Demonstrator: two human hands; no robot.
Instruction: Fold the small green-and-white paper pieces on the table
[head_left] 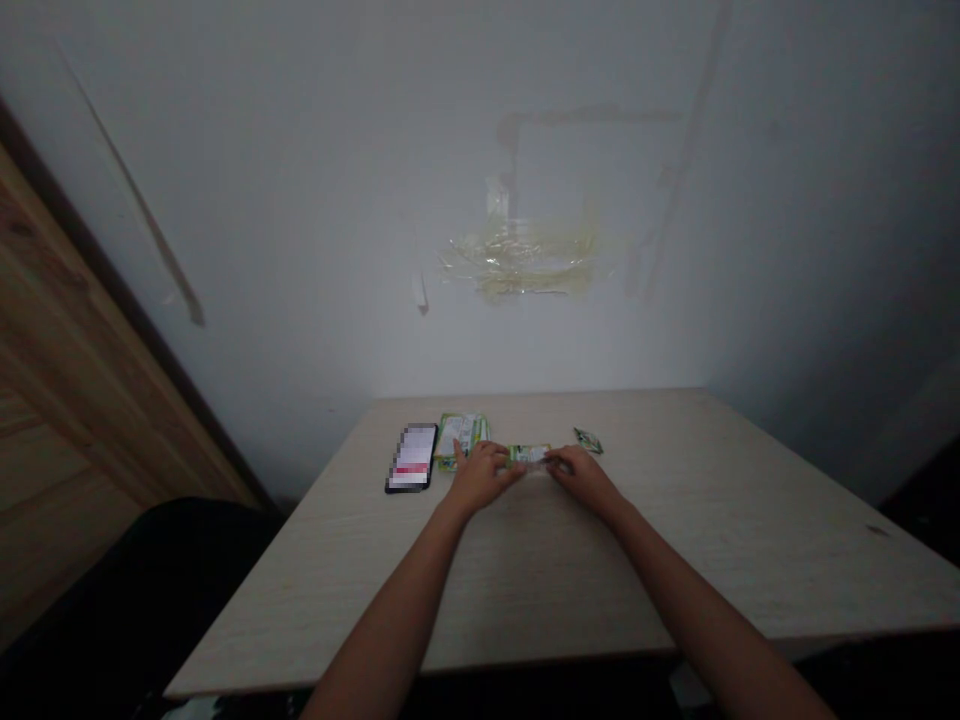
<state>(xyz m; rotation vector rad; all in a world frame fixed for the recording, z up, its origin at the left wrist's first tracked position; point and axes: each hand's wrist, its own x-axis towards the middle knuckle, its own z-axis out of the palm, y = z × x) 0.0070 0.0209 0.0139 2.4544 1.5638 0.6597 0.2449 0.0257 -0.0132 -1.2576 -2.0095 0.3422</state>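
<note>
A small green-and-white packet (529, 453) with a clear plastic strip along its near side lies between my two hands on the table. My left hand (478, 478) grips the packet's left end with thumb and fingers, while one finger sticks out toward a stack of flat green-and-white packets (466, 430). At the right end, my right hand (586, 478) pinches the clear plastic, its fingers curled together. Just beyond my right hand lies a small dark-green and white scrap (589, 440). Part of the packet is hidden by my fingers.
A phone (414, 458) with a lit, partly blurred screen rests left of the stack. The pale wooden table (525, 590) meets a white wall (315, 200) carrying peeling tape (525, 260). Wooden boards (82, 330) and a dark shape (172, 580) stand at left.
</note>
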